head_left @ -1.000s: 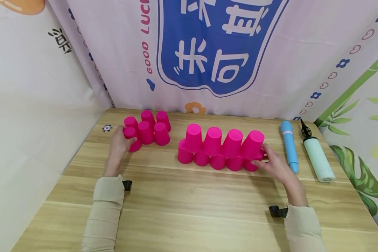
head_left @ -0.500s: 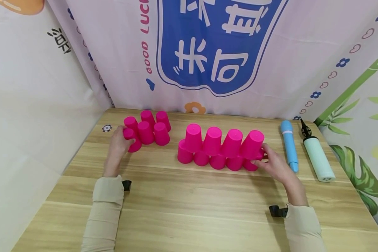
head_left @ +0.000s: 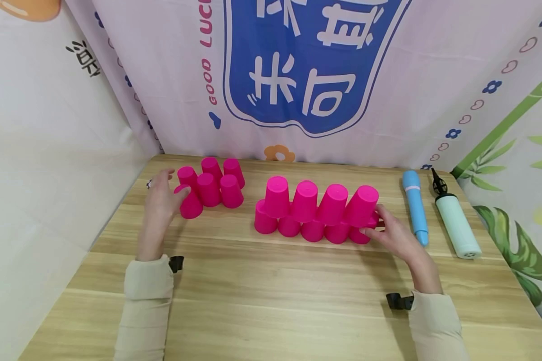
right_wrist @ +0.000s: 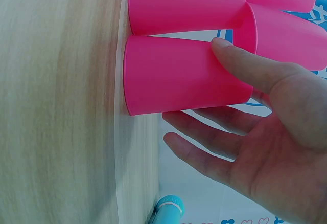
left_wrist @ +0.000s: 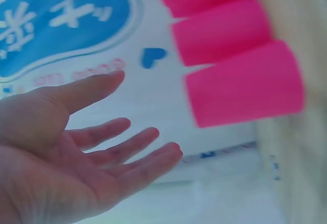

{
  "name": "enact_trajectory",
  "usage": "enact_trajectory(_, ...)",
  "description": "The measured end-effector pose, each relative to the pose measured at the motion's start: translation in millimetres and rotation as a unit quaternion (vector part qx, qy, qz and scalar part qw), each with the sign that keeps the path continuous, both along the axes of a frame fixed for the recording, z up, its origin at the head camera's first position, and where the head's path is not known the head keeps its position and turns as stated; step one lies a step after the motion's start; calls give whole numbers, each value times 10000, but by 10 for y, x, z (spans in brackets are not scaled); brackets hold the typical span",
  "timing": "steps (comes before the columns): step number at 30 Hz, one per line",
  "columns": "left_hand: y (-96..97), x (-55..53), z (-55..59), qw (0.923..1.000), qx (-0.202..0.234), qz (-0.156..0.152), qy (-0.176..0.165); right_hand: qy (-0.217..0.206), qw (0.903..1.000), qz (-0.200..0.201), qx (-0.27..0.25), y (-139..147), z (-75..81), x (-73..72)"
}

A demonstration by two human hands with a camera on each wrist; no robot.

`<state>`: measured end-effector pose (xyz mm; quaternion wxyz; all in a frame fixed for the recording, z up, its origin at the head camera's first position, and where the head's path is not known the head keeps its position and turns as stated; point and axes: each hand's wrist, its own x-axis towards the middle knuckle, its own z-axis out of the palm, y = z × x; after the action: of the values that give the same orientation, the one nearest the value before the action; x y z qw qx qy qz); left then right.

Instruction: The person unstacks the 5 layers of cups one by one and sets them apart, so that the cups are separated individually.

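My left hand [head_left: 159, 206] is beside the nearest upside-down pink cup [head_left: 191, 204] of a left-hand group. In the left wrist view its fingers are spread and slightly bent, with a gap between them and the pink cups [left_wrist: 245, 86]. Farther right, a row of upside-down pink cups carries a second row [head_left: 306, 201] on top. At the right end of the lower row my right hand [head_left: 398, 237] holds the end cup [right_wrist: 179, 75]. Its thumb presses the front of that cup, with fingers behind it, partly hidden.
Several more upside-down pink cups [head_left: 209, 190] stand in the left group. To the right lie a light blue tube-shaped thing [head_left: 415, 208] and a pale green hand pump [head_left: 457, 225] with a black nozzle. A printed cloth [head_left: 185, 100] hangs behind the wooden table [head_left: 271, 301].
My left hand has let go of the nearest left cup and drawn back to the left, its fingers opening. That cup now stands fully visible. The right hand has stayed in place.
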<state>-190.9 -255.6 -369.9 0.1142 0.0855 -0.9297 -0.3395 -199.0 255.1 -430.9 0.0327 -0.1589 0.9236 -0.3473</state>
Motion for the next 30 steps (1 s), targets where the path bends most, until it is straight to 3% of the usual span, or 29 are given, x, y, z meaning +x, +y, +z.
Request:
enact_trajectory(4,137,60,137,9996,-56,-189,197,8,10000,41,-46,-6,8,-7)
enact_trajectory(7,264,61,161,9990,24,-411,184,25,10000,52,-52,-9,9,-9)
enact_trajectory(16,753,25,69,9851,527,-1481,705,-3,10000,53,-45,-18,30,-16)
enact_trajectory(23,1049,-7,45,9737,820,-2044,583,18,10000,69,-53,-16,41,-4)
enact_trajectory(30,1274,-80,-44,9587,1375,-2462,378,131,9998,88,-116,-5,8,25)
